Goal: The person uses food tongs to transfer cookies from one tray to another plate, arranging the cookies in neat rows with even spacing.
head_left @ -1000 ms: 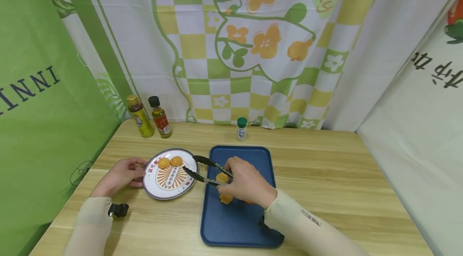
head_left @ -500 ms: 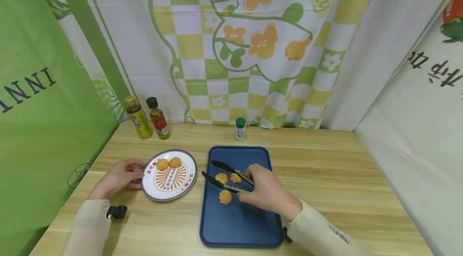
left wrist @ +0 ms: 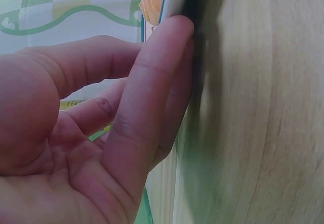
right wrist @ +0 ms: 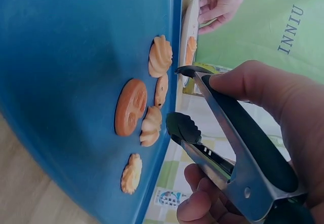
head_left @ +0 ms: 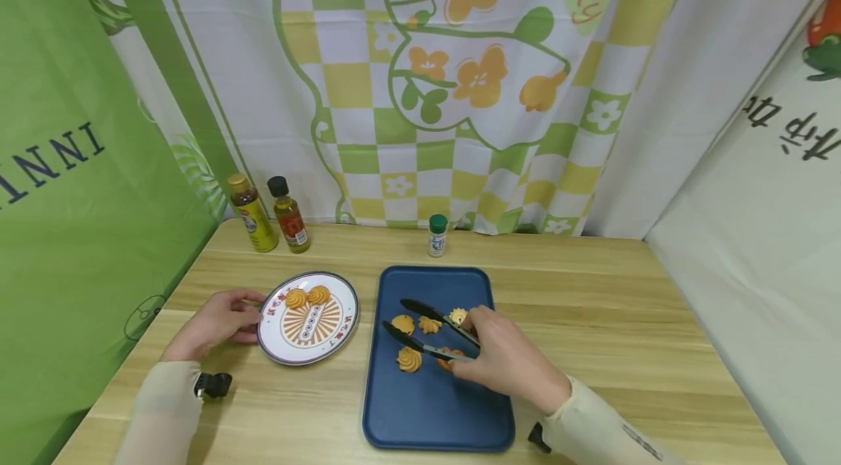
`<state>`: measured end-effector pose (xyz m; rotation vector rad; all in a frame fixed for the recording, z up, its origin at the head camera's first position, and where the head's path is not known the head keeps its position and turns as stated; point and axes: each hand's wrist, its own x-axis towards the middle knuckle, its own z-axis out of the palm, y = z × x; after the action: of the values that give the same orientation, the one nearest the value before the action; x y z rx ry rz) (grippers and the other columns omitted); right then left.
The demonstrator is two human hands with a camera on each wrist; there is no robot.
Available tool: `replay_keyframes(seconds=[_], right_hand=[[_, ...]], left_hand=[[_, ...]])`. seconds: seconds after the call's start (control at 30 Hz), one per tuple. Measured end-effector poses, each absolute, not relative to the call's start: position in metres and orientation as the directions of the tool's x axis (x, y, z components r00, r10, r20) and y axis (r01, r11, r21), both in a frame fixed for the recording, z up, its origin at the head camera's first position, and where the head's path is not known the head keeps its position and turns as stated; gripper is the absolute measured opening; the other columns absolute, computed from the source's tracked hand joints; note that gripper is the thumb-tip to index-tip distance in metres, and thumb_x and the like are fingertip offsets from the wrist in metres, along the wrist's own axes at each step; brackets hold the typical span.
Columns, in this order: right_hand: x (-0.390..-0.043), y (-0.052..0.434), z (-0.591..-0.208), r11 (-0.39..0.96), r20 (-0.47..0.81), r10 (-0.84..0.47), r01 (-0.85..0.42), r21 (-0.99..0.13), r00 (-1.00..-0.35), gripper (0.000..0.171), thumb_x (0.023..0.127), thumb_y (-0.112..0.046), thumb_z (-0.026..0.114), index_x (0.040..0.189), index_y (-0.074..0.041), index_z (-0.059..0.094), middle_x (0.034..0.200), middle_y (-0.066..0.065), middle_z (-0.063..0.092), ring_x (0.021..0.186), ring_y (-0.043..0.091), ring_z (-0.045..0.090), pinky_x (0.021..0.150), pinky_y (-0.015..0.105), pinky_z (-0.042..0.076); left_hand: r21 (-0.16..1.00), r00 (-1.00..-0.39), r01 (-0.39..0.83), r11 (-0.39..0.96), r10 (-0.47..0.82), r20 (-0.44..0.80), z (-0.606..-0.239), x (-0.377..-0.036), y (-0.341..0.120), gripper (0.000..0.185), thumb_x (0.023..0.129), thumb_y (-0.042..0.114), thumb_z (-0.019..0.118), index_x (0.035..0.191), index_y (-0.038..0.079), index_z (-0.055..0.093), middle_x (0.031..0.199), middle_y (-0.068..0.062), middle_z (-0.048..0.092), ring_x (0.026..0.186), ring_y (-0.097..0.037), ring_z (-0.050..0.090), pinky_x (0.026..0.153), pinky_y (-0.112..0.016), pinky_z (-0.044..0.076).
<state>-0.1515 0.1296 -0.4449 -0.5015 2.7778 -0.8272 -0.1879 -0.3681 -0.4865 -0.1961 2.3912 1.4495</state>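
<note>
My left hand (head_left: 220, 323) grips the left rim of a white patterned plate (head_left: 276, 337), its fingertips right at the edge in the left wrist view. Two swirled cookies (head_left: 318, 295) lie near the plate's far side. My right hand (head_left: 509, 359) holds black-tipped metal tongs (right wrist: 228, 133), their arms spread with nothing between the tips. Below them, a blue tray (head_left: 434, 414) bears several cookies: a swirled one (head_left: 409, 359), a round flat one (head_left: 403, 324), a star-shaped one (head_left: 430, 324), a pale one (head_left: 458, 315) and a brown pretzel-shaped one (right wrist: 131, 107), partly behind the tongs in the head view.
Two sauce bottles, one yellow-labelled (head_left: 255, 220) and one black-capped (head_left: 290, 220), stand at the table's back left. A small green-capped shaker (head_left: 436, 235) is behind the tray. A patterned curtain (head_left: 460, 122) hangs along the back edge.
My right hand has drawn the tongs rightward from above the plate's right edge to over the cookies on the tray. The left hand stays at the plate rim.
</note>
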Motion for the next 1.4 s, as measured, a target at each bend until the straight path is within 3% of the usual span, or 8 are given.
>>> replay_keyframes(seconds=[0.4,0.67,0.97,1.13,1.27,1.4], right_hand=[[-0.154,0.134,-0.433,0.802,-0.094,-0.438,-0.34,-0.492,-0.894,0.047,0.086,-0.029,0.095,0.119,-0.004,0.073,0.1,0.006,0.067,0.078,0.016,0.055,0.064,0.03,0.049],[-0.159,0.13,-0.423,0.796,-0.092,-0.495,-0.409,-0.446,-0.864,0.052,0.082,-0.028,0.098,0.119,-0.002,0.074,0.104,0.005,0.07,0.085,0.015,0.061,0.069,0.036,0.06],[-0.166,0.125,-0.413,0.818,-0.141,-0.479,-0.382,-0.43,-0.866,0.047,0.082,-0.028,0.099,0.113,-0.003,0.073,0.1,0.006,0.07,0.08,0.018,0.059,0.067,0.038,0.056],[-0.168,0.119,-0.409,0.817,-0.161,-0.492,-0.39,-0.424,-0.856,0.039,0.083,-0.028,0.098,0.101,-0.009,0.068,0.092,0.004,0.063,0.076,0.021,0.055,0.063,0.035,0.048],[-0.17,0.116,-0.408,0.826,-0.176,-0.485,-0.384,-0.412,-0.856,0.039,0.083,-0.029,0.098,0.097,-0.01,0.066,0.092,0.004,0.063,0.077,0.021,0.056,0.064,0.035,0.05],[-0.172,0.116,-0.41,0.831,-0.177,-0.477,-0.376,-0.411,-0.861,0.041,0.082,-0.028,0.099,0.103,-0.008,0.07,0.098,0.006,0.068,0.08,0.019,0.059,0.069,0.038,0.057]], left_hand=[[0.826,-0.931,-0.299,0.478,0.042,-0.362,-0.486,-0.189,-0.367,0.051,0.11,-0.003,0.059,0.156,-0.018,0.043,0.118,-0.024,0.069,0.091,-0.019,0.074,0.081,-0.033,0.075],[0.82,-0.931,-0.301,0.486,0.036,-0.363,-0.487,-0.19,-0.367,0.051,0.111,-0.003,0.059,0.157,-0.018,0.043,0.12,-0.026,0.068,0.092,-0.019,0.074,0.08,-0.032,0.075],[0.825,-0.932,-0.298,0.48,0.041,-0.361,-0.487,-0.191,-0.367,0.05,0.111,-0.004,0.059,0.156,-0.018,0.044,0.12,-0.026,0.068,0.092,-0.019,0.074,0.081,-0.033,0.075],[0.822,-0.932,-0.304,0.482,0.031,-0.362,-0.489,-0.192,-0.367,0.05,0.11,-0.004,0.059,0.156,-0.018,0.044,0.12,-0.026,0.068,0.092,-0.019,0.074,0.081,-0.033,0.075],[0.818,-0.929,-0.312,0.483,0.023,-0.368,-0.49,-0.192,-0.368,0.051,0.11,-0.004,0.06,0.156,-0.017,0.043,0.121,-0.027,0.068,0.093,-0.019,0.074,0.081,-0.033,0.075],[0.819,-0.93,-0.308,0.484,0.026,-0.366,-0.49,-0.191,-0.368,0.05,0.11,-0.003,0.06,0.156,-0.017,0.044,0.121,-0.027,0.068,0.093,-0.019,0.074,0.082,-0.033,0.075]])
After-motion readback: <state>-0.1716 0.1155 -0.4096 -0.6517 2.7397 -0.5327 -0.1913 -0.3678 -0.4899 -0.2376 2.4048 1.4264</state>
